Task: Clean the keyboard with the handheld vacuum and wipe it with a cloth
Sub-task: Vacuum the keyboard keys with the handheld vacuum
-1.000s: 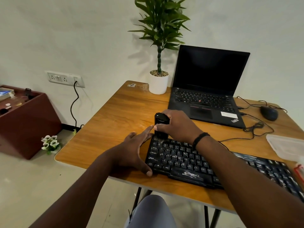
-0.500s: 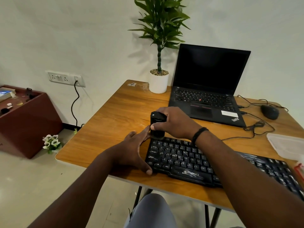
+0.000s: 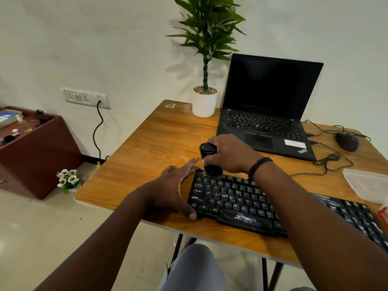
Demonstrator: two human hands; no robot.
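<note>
- Since the earlier frames the vacuum (image 3: 210, 159) and the right hand (image 3: 228, 155) have slid left along the top key row, now at the keyboard's (image 3: 241, 203) far-left corner.
- Right hand's fingers curl round the upright black vacuum, its lower end touching the top-left keys.
- Left hand (image 3: 173, 187) has stayed put: flat on the table (image 3: 151, 143), fingers straight, pressed against the keyboard's left edge, thumb at the near-left corner.
- Keyboard lies along the near edge of the table, running off to the right under the right forearm.
- Behind it, an open laptop (image 3: 266, 114) with a dark screen; a potted plant (image 3: 205, 101) just left of the laptop.
- A mouse (image 3: 346, 141) sits right of the laptop, its cable (image 3: 327, 162) looping between laptop and keyboard.
- A clear plastic box (image 3: 369, 183) sits at the right edge, near the keyboard's far end.
- Off the table: a brown cabinet (image 3: 39, 156) at left, small flowers (image 3: 68, 180) on the floor, a wall socket (image 3: 87, 98) with a plugged cord.
</note>
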